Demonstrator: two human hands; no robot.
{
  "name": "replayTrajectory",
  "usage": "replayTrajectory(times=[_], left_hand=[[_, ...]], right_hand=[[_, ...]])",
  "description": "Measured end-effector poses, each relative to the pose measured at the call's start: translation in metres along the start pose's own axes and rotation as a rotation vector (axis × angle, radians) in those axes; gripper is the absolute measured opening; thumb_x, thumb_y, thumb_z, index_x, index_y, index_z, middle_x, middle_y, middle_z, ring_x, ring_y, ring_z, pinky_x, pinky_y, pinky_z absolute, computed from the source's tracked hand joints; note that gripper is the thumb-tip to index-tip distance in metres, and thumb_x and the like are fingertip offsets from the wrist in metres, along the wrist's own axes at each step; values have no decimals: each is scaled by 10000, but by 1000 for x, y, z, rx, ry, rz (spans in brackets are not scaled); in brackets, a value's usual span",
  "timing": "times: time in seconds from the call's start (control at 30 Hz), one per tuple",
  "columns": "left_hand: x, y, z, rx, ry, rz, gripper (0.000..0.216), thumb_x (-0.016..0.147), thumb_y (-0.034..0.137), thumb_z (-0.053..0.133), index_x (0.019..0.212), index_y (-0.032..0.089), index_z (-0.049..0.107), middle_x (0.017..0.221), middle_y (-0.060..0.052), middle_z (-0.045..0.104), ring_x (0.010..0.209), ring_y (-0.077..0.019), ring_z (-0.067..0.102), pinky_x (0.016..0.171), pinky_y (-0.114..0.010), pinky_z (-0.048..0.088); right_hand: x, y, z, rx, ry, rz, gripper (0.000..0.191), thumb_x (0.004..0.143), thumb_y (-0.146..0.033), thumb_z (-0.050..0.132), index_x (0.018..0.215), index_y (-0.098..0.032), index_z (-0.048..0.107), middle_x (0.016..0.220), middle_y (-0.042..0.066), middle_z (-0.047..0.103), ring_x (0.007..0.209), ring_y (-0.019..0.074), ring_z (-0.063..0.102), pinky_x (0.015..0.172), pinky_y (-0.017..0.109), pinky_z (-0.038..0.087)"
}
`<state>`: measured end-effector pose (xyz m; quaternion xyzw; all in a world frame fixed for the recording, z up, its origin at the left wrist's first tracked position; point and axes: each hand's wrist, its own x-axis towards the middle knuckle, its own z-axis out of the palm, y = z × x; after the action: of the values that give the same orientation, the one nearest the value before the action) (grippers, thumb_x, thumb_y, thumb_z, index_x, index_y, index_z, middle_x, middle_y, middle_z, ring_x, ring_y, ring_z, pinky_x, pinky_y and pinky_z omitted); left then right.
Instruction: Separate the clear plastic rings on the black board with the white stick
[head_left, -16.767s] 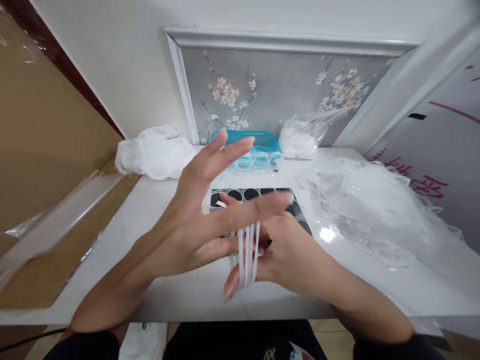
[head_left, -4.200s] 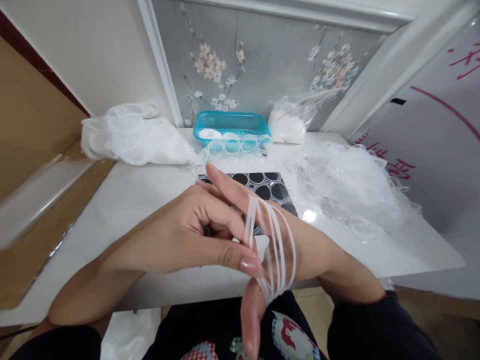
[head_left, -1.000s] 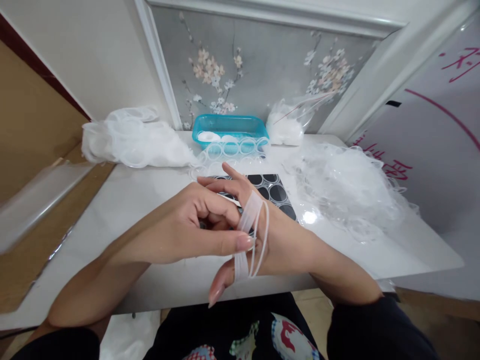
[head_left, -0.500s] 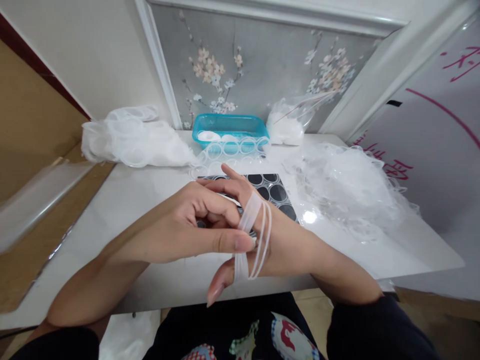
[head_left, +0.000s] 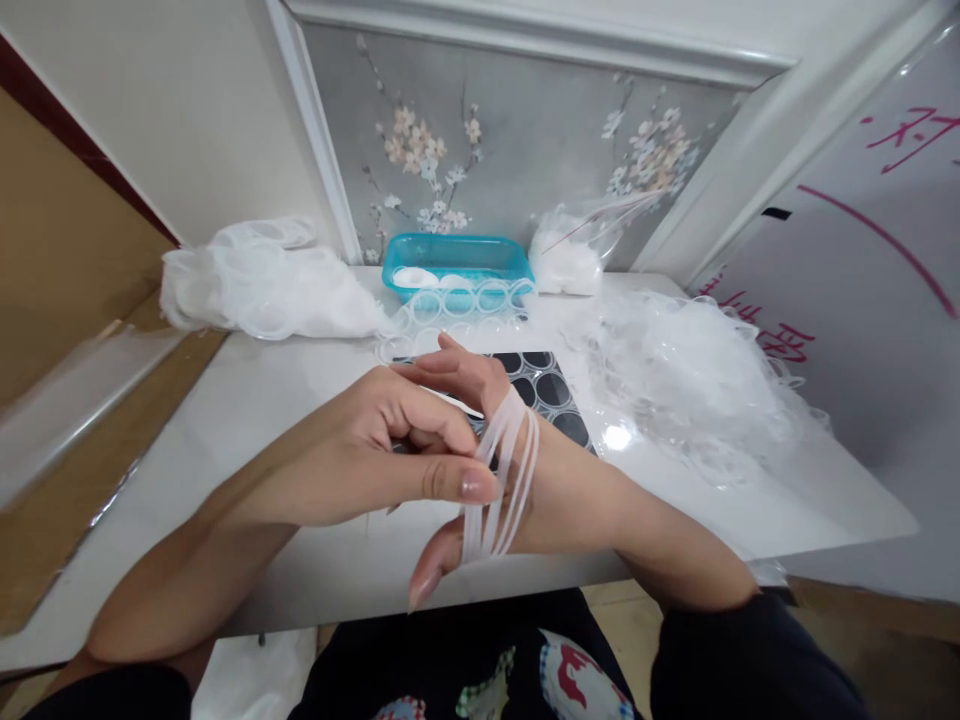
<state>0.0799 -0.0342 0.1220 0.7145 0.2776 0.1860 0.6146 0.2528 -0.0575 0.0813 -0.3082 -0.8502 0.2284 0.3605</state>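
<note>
Several white bands point(head_left: 511, 425) loop round the right hand point(head_left: 562, 490), its thumb spread well away from its fingers; the left hand point(head_left: 367, 450) has curled fingers and its thumb tip at the bands, though whether it pinches one I cannot tell; beneath lies a black sheet point(head_left: 551, 388), patterned with circles.

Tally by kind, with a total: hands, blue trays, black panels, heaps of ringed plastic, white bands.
Hands: 2 (left hand, right hand)
Blue tray: 1
Black panel: 1
Ringed plastic heaps: 2 (left heap, right heap)
Total: 6, leaving out the white bands, too overlapped to count
</note>
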Motion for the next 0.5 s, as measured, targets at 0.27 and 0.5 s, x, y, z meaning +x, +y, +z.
replayTrajectory(times=[0.27, 0.5], left_hand=[[-2, 1, 0, -11, 42, -43, 293, 841, 309, 669, 601, 152, 606, 429, 74, 393, 397, -50, 303, 373, -176, 182], [-9, -5, 3, -191, 222, 75, 384, 831, 507, 704, 711, 153, 617, 419, 68, 434, 355, -49, 336, 352, -134, 283]], right_hand=[[0, 8, 2, 101, 52, -40, 1060, 604, -624, 841, 1463, -304, 308, 1453, 120, 494, 1486, 378, 279, 1203, 638, 232], [5, 15, 2, 281, 229, 63, 980, 619, -667, 811, 1375, -283, 319, 1402, 149, 541, 1365, 344, 494, 1147, 592, 371]])
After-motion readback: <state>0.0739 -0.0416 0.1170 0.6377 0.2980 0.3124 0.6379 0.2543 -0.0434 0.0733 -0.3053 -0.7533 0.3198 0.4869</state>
